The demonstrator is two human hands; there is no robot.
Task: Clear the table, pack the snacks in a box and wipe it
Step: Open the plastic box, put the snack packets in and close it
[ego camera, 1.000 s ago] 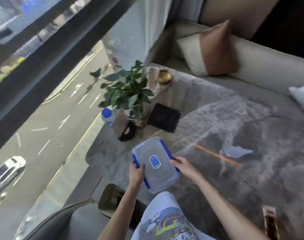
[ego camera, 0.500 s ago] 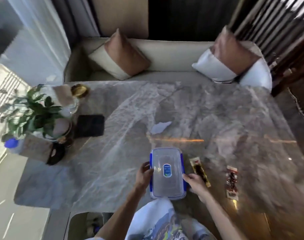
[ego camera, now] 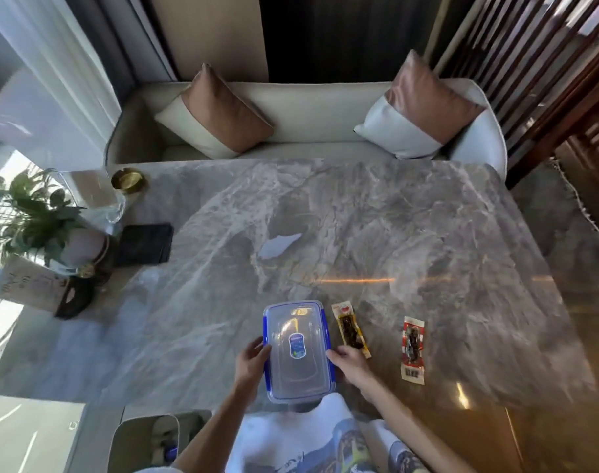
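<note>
While the lidded plastic box (ego camera: 296, 349) rests at the table's (ego camera: 427, 233) near edge, the left hand (ego camera: 252, 361) and right hand (ego camera: 347, 363) grasp its long sides. Judged light, rigid, smooth: release the blue side clips. Two limp snack packets (ego camera: 351, 329) lie just right.

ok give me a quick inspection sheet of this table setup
surface: grey marble table, glossy.
job's things: clear plastic box with blue clips, lid on; yellow snack packet beside it; red snack packet further right.
clutter: white paper scrap, black pad, brass dish, potted plant.
grippers: left hand and right hand hold the box's sides.
cables: nothing seen.
surroundings: cream sofa, two cushions.
</note>
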